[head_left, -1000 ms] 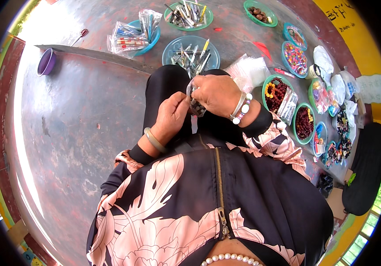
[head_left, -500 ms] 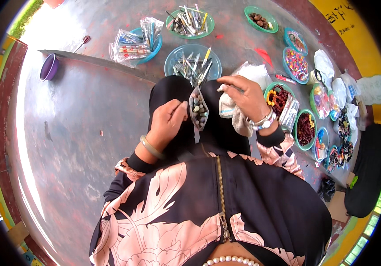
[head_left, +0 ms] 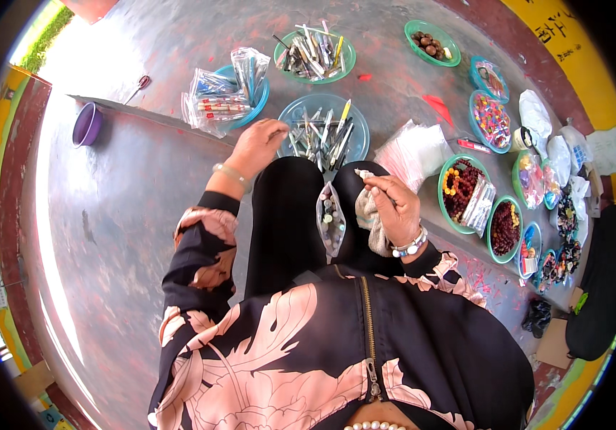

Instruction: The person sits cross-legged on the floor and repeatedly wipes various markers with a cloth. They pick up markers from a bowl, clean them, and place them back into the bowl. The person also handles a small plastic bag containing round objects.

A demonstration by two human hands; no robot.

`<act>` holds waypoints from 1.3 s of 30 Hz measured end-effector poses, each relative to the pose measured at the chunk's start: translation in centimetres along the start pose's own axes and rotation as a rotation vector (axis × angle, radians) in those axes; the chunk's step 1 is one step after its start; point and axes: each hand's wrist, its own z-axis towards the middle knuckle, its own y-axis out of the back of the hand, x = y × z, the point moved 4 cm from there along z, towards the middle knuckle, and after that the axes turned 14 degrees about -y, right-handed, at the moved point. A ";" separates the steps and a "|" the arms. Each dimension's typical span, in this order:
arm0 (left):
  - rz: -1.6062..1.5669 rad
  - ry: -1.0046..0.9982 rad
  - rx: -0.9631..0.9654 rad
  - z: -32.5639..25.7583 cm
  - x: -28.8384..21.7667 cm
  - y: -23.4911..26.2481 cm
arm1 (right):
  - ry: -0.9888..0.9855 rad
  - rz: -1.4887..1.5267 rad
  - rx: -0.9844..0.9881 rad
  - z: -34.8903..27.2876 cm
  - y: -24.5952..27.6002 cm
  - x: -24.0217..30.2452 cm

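Observation:
My left hand is stretched forward to the near left rim of a translucent blue basin full of pens. Its fingers are loosely bent and nothing shows in them. On my right thigh, my right hand is closed, thumb against fingers, on a crumpled off-white cloth that hangs below it. Between my thighs a slim clear plastic bag stands with its mouth open, and several short pen-like pieces show inside. Neither hand touches this bag.
Beyond the basin are a green bowl of pens and a blue bowl with bagged pens. Clear plastic bags lie right of my knee. Bowls of dark red beads stand at the right, a purple bowl far left.
My left hand has left the side of the plastic bag and moved forward to the basin. My right hand has shifted slightly back, still on the cloth. The view has shifted a little.

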 end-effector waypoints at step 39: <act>-0.936 0.485 0.005 0.7 -10.4 1.7 | -0.352 0.783 0.355 0.6 2.9 -2.9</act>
